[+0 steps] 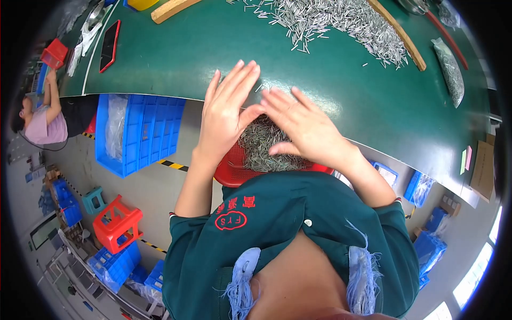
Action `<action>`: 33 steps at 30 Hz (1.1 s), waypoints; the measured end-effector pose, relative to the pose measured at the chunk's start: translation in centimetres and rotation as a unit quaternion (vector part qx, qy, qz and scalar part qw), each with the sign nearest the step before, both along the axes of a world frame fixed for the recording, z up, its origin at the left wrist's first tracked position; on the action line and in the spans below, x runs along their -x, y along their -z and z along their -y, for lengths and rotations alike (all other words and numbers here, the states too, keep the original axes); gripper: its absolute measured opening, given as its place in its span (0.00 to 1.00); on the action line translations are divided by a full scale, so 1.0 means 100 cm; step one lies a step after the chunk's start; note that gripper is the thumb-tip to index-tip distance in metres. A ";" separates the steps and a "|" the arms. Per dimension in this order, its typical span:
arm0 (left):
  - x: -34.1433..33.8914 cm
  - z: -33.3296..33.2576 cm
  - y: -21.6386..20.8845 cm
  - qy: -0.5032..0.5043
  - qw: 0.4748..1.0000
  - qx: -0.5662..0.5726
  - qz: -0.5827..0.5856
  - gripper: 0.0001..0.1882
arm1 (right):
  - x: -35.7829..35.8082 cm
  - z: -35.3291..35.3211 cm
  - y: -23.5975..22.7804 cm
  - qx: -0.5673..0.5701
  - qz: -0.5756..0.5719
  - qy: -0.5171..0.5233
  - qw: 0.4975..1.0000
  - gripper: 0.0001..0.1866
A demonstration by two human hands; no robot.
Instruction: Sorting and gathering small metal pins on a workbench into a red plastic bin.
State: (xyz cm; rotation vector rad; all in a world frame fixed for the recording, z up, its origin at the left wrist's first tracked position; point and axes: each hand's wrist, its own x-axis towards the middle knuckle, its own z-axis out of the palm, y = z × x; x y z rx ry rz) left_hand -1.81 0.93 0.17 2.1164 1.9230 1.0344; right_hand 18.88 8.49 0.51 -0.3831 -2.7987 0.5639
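Your L hand & R hand wide open, nothing gripped; loose pins may miss red basket if swept off-line.

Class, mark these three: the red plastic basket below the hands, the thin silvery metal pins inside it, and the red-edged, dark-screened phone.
Red plastic basket (232,164): head view, on its perforated left wall.
Thin silvery metal pins (260,146): head view, on the pile's visible surface.
Red-edged, dark-screened phone (110,47): head view, middle of its screen.
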 end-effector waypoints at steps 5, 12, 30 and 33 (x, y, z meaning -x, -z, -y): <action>0.007 -0.025 0.011 -0.009 0.982 0.114 -0.148 0.48 | -0.020 -0.004 -0.016 0.175 -0.010 -0.077 0.982 0.39; -0.026 0.008 -0.009 0.153 0.956 0.183 -0.172 0.55 | -0.085 -0.062 0.000 -0.039 0.034 0.249 0.967 0.46; 0.013 -0.183 0.025 0.090 0.987 0.056 -0.123 0.43 | 0.002 -0.166 0.028 -0.190 0.002 0.225 0.956 0.52; 0.008 -0.168 0.023 0.115 0.983 0.071 -0.122 0.43 | -0.003 -0.156 0.020 -0.132 0.007 0.133 0.982 0.52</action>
